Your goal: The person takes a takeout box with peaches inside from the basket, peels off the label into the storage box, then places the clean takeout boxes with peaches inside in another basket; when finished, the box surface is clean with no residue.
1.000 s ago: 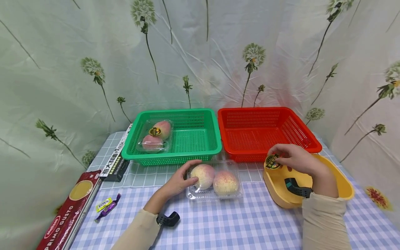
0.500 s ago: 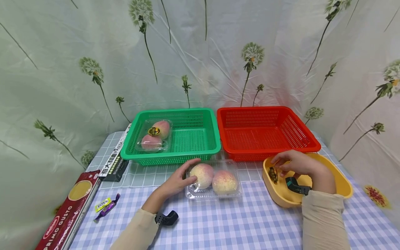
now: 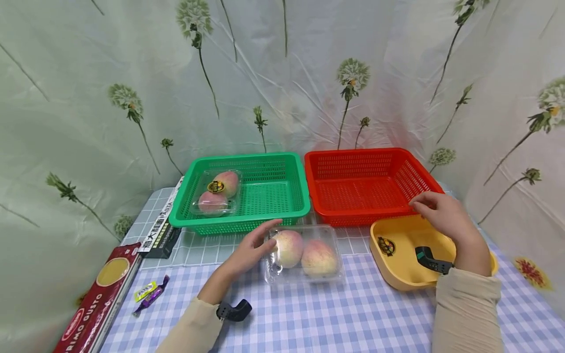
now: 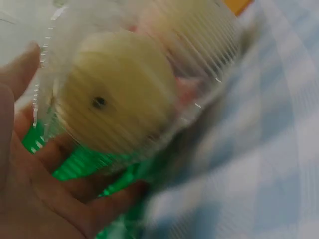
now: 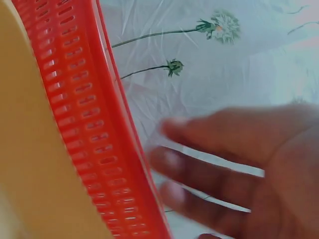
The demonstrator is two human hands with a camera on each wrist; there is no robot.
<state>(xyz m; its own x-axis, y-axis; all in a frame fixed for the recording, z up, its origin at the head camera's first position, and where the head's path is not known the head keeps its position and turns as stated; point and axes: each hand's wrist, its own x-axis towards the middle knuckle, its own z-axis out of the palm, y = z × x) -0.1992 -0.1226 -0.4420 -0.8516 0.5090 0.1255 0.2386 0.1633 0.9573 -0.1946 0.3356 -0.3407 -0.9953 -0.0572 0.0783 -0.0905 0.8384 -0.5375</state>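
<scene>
Clear plastic clamshell box with two peaches (image 3: 303, 254) sits centre frame on the blue checked surface (image 3: 335, 314), just below the green mesh basket (image 3: 273, 196). Left hand (image 3: 249, 250) has its fingers curled against the box's left end, gripping it. Right hand (image 3: 443, 215), fingers loosely spread and holding nothing, hovers over the yellow oval tub (image 3: 399, 264) at lower right, where a round sticker (image 3: 386, 245) lies. Red mesh basket (image 3: 362, 181) sits just above that.

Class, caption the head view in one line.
Left hand grips clear plastic peach tray; right hand hovers over yellow bowl.
</scene>
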